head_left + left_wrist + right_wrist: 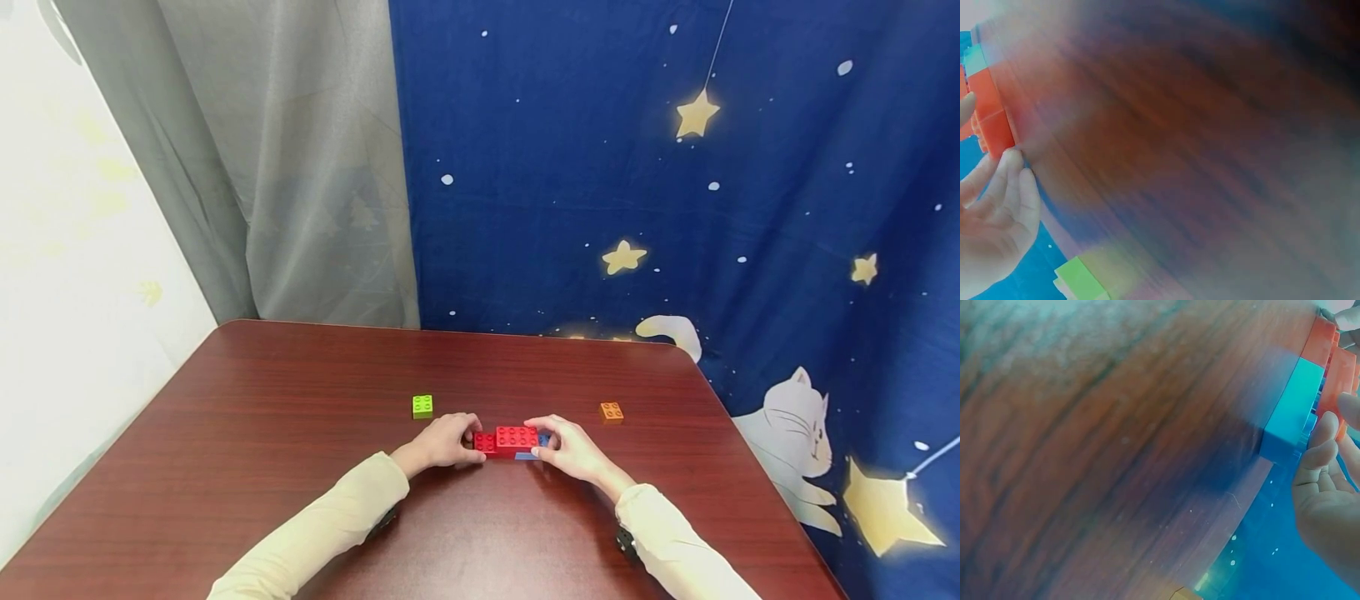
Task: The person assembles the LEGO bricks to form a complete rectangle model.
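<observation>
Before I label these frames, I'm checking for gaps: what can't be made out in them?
Blue brick: head view, partly hidden by the upper red brick and the right grip.
Green brick: left wrist view, cut off by the bottom edge.
Orange brick: right wrist view, only a corner shows; the bottom edge cuts off the rest.
Table: left wrist view, its grain lost in blur.
</observation>
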`<state>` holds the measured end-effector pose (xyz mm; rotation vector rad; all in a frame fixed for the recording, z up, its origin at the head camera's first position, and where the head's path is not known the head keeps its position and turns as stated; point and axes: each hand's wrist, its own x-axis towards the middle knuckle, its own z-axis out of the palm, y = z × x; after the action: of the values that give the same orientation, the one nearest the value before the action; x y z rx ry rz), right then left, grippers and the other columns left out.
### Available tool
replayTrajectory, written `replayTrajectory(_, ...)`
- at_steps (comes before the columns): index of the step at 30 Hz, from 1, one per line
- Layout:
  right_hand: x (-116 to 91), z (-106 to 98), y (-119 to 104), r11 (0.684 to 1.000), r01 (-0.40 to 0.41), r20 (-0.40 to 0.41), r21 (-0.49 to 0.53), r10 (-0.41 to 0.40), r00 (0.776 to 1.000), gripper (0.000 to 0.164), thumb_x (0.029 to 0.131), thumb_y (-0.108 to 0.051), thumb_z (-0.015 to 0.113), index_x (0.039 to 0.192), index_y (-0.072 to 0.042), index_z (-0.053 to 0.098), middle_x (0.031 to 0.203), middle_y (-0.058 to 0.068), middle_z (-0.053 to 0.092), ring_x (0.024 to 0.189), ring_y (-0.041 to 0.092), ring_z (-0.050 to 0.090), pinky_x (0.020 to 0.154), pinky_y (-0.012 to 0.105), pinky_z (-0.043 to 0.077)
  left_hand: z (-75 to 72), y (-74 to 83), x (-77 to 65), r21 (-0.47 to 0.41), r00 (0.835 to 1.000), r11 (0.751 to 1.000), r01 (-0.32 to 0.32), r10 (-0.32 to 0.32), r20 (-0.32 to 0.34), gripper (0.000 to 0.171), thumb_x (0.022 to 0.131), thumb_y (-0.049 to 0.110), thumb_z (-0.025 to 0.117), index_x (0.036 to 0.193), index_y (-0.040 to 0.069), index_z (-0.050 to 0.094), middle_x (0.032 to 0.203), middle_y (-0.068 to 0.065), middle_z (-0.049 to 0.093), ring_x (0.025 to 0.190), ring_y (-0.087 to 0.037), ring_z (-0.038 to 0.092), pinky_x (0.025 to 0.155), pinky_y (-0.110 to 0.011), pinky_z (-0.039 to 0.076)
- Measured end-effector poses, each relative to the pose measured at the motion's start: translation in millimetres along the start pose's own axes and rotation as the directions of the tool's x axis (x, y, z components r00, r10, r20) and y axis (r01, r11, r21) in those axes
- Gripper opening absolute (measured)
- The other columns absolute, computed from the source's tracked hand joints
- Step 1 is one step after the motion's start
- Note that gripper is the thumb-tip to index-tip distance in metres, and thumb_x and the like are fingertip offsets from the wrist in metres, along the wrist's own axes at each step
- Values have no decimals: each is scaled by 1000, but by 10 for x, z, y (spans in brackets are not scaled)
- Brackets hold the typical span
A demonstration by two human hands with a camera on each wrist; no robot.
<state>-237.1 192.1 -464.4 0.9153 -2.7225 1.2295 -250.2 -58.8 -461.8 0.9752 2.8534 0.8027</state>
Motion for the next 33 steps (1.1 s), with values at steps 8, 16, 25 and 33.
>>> replayTrajectory(8,3,1,3,999,-41,3,32,40,999,38,75,-8,69,110,-6,56,90,4,57,53,11,50,48,25,42,9,74,29,127,998,992,11,-2,-69,42,75,44,65,102,14,59,94,1,55,85,-14,50,74,-34,42)
replayTrajectory(16,13,-2,19,997,-64,10,34,64,998,37,75,-9,69,110,-8,56,92,4,58,52,12,50,47,24,41,36,176,98,86,993,993,-81,89,-81,36,81,33,63,110,14,60,103,1,60,93,-14,54,81,-33,41)
replayTrajectory(25,18,-14,3,996,-77,29,43,76,997,37,77,-11,68,111,-7,56,93,4,59,52,15,51,46,25,42,44,163,143,5,996,998,-67,67,-56,30,80,29,65,104,12,64,89,2,64,76,-10,56,69,-26,44)
replayTrajectory(33,15,-25,-19,994,-105,36,14,105,994,33,81,-19,65,112,-9,58,96,3,61,50,11,48,46,26,42,14,180,155,-26,999,998,-49,49,-11,27,80,27,65,103,13,64,80,7,61,71,-12,54,64,-23,42)
